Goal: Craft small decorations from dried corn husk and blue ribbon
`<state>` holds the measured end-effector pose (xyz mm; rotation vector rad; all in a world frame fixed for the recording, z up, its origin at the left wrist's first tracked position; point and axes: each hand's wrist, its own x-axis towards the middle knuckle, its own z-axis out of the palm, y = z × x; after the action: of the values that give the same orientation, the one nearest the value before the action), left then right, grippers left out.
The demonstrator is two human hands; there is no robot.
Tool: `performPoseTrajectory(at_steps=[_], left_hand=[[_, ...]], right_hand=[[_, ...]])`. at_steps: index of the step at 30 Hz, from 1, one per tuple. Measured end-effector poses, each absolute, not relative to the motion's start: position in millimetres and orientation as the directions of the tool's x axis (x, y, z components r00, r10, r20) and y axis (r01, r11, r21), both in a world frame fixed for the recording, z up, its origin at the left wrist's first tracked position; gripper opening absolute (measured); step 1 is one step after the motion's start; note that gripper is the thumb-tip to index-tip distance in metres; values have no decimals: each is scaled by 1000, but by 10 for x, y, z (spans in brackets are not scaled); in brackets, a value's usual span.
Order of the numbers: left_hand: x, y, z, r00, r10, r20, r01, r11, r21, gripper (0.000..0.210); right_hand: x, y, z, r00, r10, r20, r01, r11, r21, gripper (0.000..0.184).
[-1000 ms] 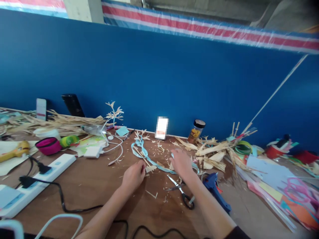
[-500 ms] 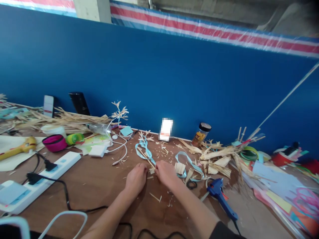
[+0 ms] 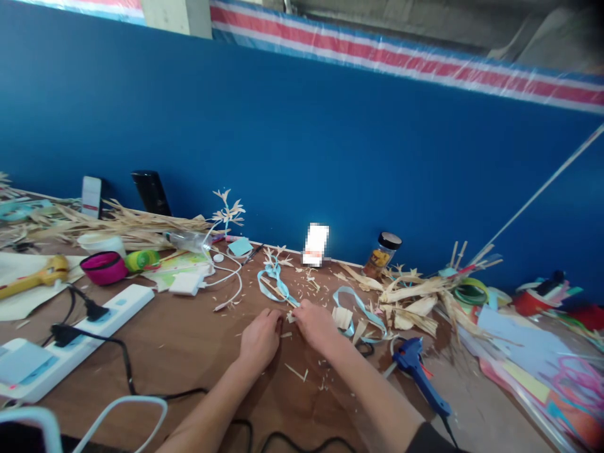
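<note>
My right hand [image 3: 315, 324] is closed, its fingertips around the near end of a thin straw-coloured stick [image 3: 275, 293]. Pale blue ribbon [image 3: 272, 275] loops along that stick, and pale husk petals [image 3: 278, 257] show at its far end. Close by on the left, my left hand [image 3: 261, 336] has its fingers curled and pressed together; what they hold, if anything, is hidden. Small straw scraps [image 3: 297, 371] lie on the brown table near both hands. A finished-looking husk flower stem [image 3: 229, 211] stands farther back to the left.
A blue hot glue gun [image 3: 419, 374] lies at right, near dried husks [image 3: 415, 302] and a lidded jar [image 3: 381, 255]. On the left are a white power strip [image 3: 113, 321], a yellow hammer-shaped tool [image 3: 42, 277] and black cords. A lit phone [image 3: 316, 244] leans on the blue partition.
Both hands shift very slightly, the left one a little to the right. The stick's near end slips farther under the right hand, which keeps its grip.
</note>
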<state>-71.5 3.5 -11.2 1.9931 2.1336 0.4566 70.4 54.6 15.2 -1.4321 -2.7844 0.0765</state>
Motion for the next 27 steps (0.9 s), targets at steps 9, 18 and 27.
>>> performPoseTrajectory(at_steps=[9,18,27], left_hand=[[-719,27,-142,-87,987,136,909,23,416,24],[-633,52,-30,0,935,355,504,-307,807,37],[-566,139,85,20,952,306,409,-287,866,16]], right_hand=[[603,497,87,-672,737,65,736,675,-45,19],[864,467,377,-608,756,244,714,655,-247,16],[1016,336,461,-575,764,292,676,645,-358,17]])
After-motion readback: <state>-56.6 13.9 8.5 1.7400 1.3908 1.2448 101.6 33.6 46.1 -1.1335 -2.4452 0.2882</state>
